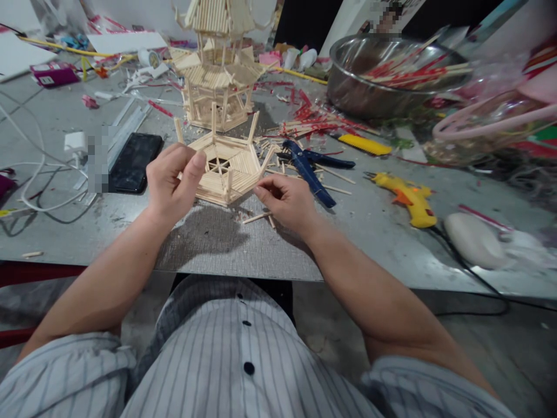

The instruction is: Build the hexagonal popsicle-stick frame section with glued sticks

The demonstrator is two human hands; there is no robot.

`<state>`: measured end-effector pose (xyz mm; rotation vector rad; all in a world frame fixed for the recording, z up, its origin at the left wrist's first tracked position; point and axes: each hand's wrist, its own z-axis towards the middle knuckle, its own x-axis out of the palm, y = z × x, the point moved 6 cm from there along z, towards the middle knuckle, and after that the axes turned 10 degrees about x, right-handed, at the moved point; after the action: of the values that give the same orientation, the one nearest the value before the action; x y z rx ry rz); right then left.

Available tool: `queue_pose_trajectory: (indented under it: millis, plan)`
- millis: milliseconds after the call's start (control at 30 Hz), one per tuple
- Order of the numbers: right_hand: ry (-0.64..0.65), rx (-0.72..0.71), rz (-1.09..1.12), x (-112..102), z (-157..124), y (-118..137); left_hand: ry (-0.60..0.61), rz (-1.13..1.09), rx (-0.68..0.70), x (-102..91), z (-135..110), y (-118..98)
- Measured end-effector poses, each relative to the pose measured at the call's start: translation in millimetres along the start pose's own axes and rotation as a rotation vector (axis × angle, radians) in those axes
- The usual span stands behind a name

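A six-sided frame of thin wooden sticks [243, 159], with short posts rising from its corners and a spoked opening in its floor, lies between my hands. My left hand [176, 177] is closed at its left side, thumb up, covering that corner. At the right corner, the fingertips of my right hand [285, 197] are pinched together against the frame's edge. Behind it stands a tiered wooden-stick pagoda [217, 75]. Blue-handled cutters [307, 168] lie just beyond my right hand. Short stick pieces [257, 217] are on the table below the frame.
A yellow glue gun [407, 197] with a black cord lies to the right. Behind are a steel basin [348, 87] of sticks, red wrappers [308, 119] and a yellow-handled cutter [365, 144]. A black phone [136, 162] and white cables lie left. A pink-rimmed basket [491, 128] stands right.
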<state>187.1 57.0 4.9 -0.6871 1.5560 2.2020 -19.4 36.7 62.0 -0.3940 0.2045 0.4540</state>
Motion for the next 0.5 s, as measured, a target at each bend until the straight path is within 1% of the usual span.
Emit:
queue_pose_trajectory:
  millis: [100,233,500]
  plan:
    - [0.021,0.003,-0.011,1.7,-1.4,2.2,0.039,0.024,-0.038,2.8,-0.6,4.7]
    - [0.005,0.0,0.005,0.1,-1.5,4.0,0.073,0.069,-0.088,3.8,-1.9,7.7]
    - [0.018,0.026,-0.018,-0.8,-1.0,2.9,0.086,0.083,-0.073,4.2,0.9,3.2]
